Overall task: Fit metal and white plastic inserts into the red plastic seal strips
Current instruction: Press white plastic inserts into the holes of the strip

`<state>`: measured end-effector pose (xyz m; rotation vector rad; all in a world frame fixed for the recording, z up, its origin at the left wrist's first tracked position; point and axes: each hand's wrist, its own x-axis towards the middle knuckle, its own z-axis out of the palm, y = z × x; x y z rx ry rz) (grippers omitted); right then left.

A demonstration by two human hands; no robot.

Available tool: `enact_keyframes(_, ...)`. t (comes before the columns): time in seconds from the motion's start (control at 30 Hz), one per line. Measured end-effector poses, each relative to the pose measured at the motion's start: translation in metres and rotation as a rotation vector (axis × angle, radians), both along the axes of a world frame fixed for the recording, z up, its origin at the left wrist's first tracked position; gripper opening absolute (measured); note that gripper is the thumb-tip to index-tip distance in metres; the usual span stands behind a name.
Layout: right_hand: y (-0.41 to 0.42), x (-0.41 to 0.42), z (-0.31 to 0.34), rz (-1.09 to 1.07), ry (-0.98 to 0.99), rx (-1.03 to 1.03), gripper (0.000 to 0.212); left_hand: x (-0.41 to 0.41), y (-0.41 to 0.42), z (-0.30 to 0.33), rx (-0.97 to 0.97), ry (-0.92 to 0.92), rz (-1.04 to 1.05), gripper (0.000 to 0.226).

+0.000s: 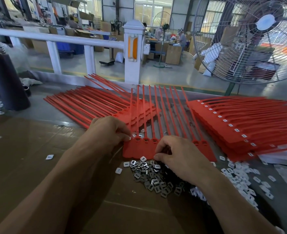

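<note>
At frame centre, the red seal strips (139,149) were pinched at their left edge by the left hand (109,130); the right hand (176,159), fingers curled, was pinching among metal inserts (149,176), with bare cardboard (29,166) lower left.

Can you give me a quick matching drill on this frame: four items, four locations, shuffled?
Items:
1. metal inserts
2. white plastic inserts
3. finished stack of red strips
4. floor fan

Locations:
A. far right of the table, white squares showing in the heads
B. beyond the table, upper right
C. pile under the right hand
D. scattered at the right, near the table's front edge

Pairs: 1-C, 2-D, 3-A, 4-B
</note>
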<state>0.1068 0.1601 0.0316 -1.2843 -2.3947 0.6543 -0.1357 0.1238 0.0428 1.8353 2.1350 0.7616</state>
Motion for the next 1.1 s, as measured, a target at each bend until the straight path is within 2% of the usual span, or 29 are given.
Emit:
enact_keyframes(0.17, -0.002, -0.001, -0.001, -0.002, 0.062, -0.007, 0.012, 0.000, 0.001, -0.003, 0.096, 0.016, 0.059, 0.014)
enact_keyframes(0.6, 0.005, 0.001, -0.003, -0.023, 0.136, -0.097, 0.010, 0.005, 0.001, -0.006, 0.012, 0.056, 0.080, 0.016)
enact_keyframes(0.77, 0.008, 0.003, -0.004, -0.045, 0.154, -0.118, 0.010, 0.007, 0.003, -0.008, 0.038, 0.063, 0.055, 0.019)
enact_keyframes(0.93, 0.009, 0.003, -0.005, -0.055, 0.159, -0.118, 0.011, 0.011, 0.004, -0.011, 0.053, 0.121, 0.054, 0.011)
enact_keyframes(1.1, 0.009, 0.003, -0.005, -0.057, 0.152, -0.119, 0.011, 0.011, 0.005, -0.009, 0.051, 0.104, 0.070, 0.017)
